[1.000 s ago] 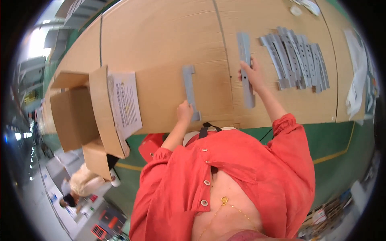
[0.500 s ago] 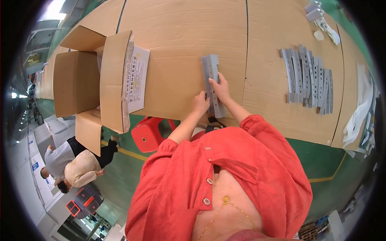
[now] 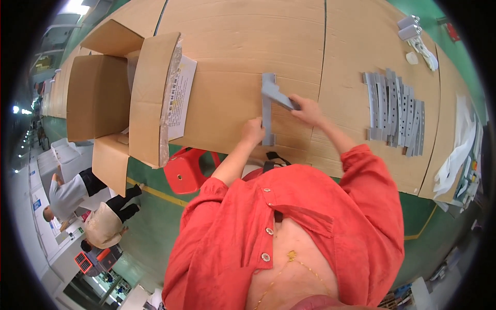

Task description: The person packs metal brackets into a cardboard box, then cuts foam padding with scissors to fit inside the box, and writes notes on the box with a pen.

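Observation:
My left hand (image 3: 253, 130) is closed on the edge of a long grey bracket (image 3: 266, 118) with turned-out end tabs. It lies upright in the view, on the cardboard-covered table in front of me. A second grey bracket (image 3: 280, 97) slants across its upper part, and my right hand (image 3: 307, 110) grips that one by its lower right end. The far ends of the two pieces overlap, and I cannot tell whether they touch there. Farther right, several similar grey brackets (image 3: 394, 111) with rows of holes lie side by side.
At the left stands an open cardboard box (image 3: 98, 98) with its flaps out. A red stool (image 3: 185, 173) is below the table edge. White gloves (image 3: 424, 53) and grey cylinders (image 3: 409, 27) lie at the far right, white sheet material (image 3: 457, 150) nearer. Two people are at lower left.
The two brackets, earlier held together, have come apart at the near end. My right hand has swung its piece to the right, while my left hand keeps hold of the other.

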A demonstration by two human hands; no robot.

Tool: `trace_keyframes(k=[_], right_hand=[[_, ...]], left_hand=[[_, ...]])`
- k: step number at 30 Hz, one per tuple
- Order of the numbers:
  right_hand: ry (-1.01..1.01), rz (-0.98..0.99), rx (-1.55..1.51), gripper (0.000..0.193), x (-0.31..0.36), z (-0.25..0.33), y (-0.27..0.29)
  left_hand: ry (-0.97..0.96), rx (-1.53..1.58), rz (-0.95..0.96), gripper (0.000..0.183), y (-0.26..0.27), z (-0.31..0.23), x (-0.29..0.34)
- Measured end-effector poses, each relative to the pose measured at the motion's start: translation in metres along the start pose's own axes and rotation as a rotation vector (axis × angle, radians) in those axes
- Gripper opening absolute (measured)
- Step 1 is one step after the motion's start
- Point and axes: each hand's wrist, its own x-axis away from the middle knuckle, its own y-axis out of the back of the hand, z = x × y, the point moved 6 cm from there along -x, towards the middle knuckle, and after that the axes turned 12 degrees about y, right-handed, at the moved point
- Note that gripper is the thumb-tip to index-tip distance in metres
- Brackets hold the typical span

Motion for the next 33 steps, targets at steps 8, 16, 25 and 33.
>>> trace_keyframes(k=[8,16,25,33], right_hand=[[0.692,0.934,0.461,0.028,-0.013,0.051,-0.037],[0.635,1.093,0.278,0.033,-0.059,0.055,-0.101],[0.649,1.135,0.511,0.035,-0.074,0.067,-0.109],[0.750,1.026,0.555,0.036,-0.083,0.069,-0.116]], left_hand=[[0.001,-0.208,-0.076,0.019,0.029,-0.001,-0.010],[0.110,0.015,-0.079,0.032,0.026,0.015,0.014],[0.094,0.085,-0.145,0.022,0.025,0.017,0.020],[0.068,0.056,-0.094,0.028,0.023,0.023,0.027]])
